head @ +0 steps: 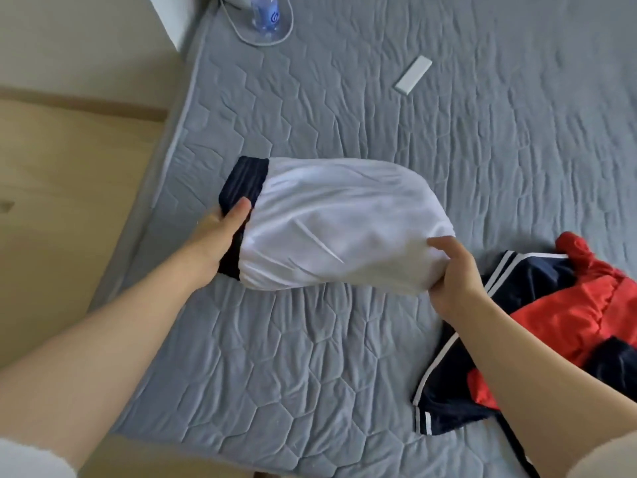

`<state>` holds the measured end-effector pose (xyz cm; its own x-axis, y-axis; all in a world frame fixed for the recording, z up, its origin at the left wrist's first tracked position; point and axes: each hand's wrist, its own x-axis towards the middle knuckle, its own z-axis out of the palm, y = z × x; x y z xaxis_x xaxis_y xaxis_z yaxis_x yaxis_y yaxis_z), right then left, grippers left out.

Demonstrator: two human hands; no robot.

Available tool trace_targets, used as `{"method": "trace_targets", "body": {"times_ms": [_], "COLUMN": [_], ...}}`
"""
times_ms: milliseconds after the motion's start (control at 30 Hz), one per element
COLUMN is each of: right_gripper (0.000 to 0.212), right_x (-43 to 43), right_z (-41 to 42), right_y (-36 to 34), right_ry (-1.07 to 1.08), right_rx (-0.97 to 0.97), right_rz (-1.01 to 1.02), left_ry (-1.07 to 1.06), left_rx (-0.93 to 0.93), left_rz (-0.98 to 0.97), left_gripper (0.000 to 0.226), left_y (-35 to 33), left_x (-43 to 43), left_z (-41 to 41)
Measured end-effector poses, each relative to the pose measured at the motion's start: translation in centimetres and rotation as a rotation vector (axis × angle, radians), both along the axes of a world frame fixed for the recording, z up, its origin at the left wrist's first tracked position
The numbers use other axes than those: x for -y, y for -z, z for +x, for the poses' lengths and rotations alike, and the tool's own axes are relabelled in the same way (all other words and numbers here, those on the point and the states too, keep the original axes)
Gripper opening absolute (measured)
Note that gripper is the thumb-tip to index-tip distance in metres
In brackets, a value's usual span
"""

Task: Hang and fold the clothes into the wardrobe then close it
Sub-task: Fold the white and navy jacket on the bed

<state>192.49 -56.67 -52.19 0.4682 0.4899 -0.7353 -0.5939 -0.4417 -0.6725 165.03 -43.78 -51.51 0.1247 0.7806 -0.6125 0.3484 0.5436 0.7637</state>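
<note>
Both arms reached out over the grey bed [344,357], left hand [220,236] gripped the folded white shirt [337,225] at its dark left end, right hand [451,274] pinched its near right corner, shirt stretched between them

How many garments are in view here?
3: a white garment held by the left hand and right hand; navy shorts and a red garment piled at right. The pile may hide more.
</note>
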Motion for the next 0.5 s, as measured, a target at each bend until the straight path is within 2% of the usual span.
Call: {"method": "trace_targets", "body": {"times_ms": [33, 67, 100, 167, 233, 367, 433, 500], "right_gripper": [0.007, 0.004, 0.004, 0.002, 0.006, 0.013, 0.02, 0.03], "right_x": [0.3, 0.9, 1.7, 3.7, 6.1, 10.8, 12.0, 12.1], "right_z": [-0.3, -0.7, -1.1, -2.2, -3.6, -6.4, -6.8, -6.7], "right_y": [0.3, 0.9, 1.7, 3.9, 6.4, 10.8, 12.0, 12.6], "right_ry": [-0.015, -0.043, -0.086, -0.198, -0.315, -0.534, -0.559, -0.56], "right_rx": [0.019, 0.04, 0.062, 0.103, 0.103, 0.074, 0.074, 0.104], "right_rz": [-0.008, -0.029, -0.069, -0.191, -0.327, -0.565, -0.617, -0.6], "left_ry": [0.046, 0.084, 0.101, 0.071, 0.056, 0.064, 0.044, 0.023], "left_rx": [-0.029, -0.042, -0.032, -0.021, -0.109, -0.235, -0.262, -0.292], "left_rz": [-0.079, -0.162, -0.236, -0.355, -0.476, -0.669, -0.63, -0.512], "left_gripper": [0.09, 0.107, 0.11, 0.091, 0.074, 0.062, 0.058, 0.063], "left_y": [0.0, 0.4, 1.2, 3.6, 6.5, 11.3, 12.7, 13.7], "left_x": [0.6, 1.4, 2.4, 5.0, 8.2, 14.5, 16.2, 16.4], "left_z": [-0.9, -1.7, -2.5, -3.9, -5.3, -7.5, -7.8, -7.6]}}
